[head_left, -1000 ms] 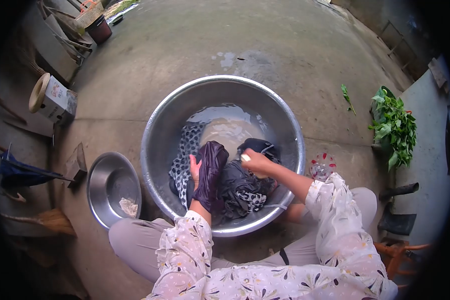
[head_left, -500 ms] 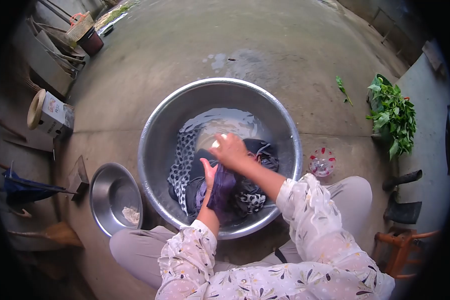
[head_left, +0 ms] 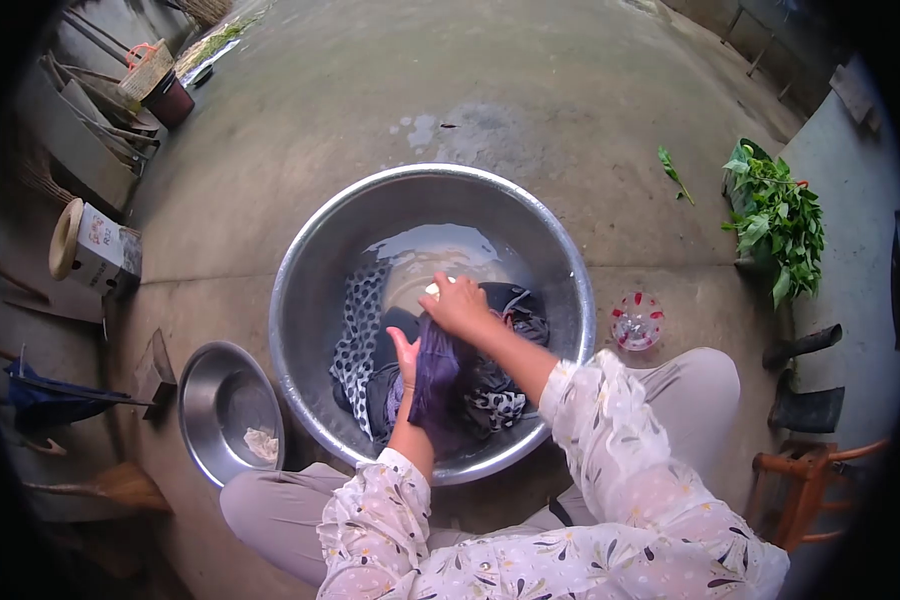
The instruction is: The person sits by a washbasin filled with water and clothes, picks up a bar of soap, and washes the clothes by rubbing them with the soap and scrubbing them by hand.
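A large metal basin [head_left: 300, 232] stands on the ground before my knees, with cloudy water and wet clothes in it. Purple cloth [head_left: 436, 372] hangs over my left hand [head_left: 407, 362], whose thumb sticks out and whose fingers are mostly hidden behind the cloth. Above the cloth's upper end, my right hand [head_left: 457, 305] is closed round a small white piece [head_left: 438, 288], perhaps soap. A black-and-white dotted cloth [head_left: 360, 320] lies along the basin's left side. Dark clothes [head_left: 530, 318] lie right of my hands.
A smaller metal basin [head_left: 202, 372] with a pale cloth [head_left: 261, 443] stands at the left. Right of the large basin is a clear bowl with red marks [head_left: 637, 321]. Leafy greens [head_left: 782, 225], an orange-brown chair [head_left: 808, 490], a box [head_left: 105, 245] and a broom [head_left: 125, 488] stand around.
My right hand with the white piece has moved left and up from the dark clothes to the purple cloth. The view has shifted slightly.
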Available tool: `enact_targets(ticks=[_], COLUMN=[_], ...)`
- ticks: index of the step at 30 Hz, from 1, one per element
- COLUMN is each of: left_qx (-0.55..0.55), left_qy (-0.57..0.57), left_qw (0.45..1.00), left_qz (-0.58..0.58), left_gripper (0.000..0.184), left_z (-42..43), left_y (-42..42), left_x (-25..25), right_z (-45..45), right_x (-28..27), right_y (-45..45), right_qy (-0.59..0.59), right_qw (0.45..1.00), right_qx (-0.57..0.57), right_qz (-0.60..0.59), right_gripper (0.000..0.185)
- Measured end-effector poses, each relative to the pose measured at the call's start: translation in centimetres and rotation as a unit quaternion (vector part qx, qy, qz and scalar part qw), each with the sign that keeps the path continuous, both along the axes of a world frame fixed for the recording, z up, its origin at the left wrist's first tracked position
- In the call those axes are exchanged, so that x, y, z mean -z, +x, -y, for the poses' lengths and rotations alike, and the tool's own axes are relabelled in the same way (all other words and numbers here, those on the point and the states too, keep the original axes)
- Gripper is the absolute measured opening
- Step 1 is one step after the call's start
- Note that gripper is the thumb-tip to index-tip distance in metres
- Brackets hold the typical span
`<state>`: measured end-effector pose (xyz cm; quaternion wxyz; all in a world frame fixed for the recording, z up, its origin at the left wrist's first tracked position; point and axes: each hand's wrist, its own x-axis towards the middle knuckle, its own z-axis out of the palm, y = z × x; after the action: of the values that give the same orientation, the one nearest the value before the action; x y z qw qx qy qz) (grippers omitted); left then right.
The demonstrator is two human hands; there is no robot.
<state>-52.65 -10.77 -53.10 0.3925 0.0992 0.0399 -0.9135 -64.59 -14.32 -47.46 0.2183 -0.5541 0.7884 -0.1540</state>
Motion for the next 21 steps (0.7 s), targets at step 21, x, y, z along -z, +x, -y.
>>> enact_targets(ticks=[21], left_qx=[-0.107], left_qy=[-0.072], left_qw=[0.991], left_qz=[-0.022], left_gripper=[0.075], left_z=[4.5], left_y=[3.9], left_x=[-2.7], right_z=[-8.9], right_x=[5.0], right_y=[1.9], right_qy=[0.15], right_qw=[0.983], right_qx=[0.001], right_qz=[0.101], right_gripper=[0.053])
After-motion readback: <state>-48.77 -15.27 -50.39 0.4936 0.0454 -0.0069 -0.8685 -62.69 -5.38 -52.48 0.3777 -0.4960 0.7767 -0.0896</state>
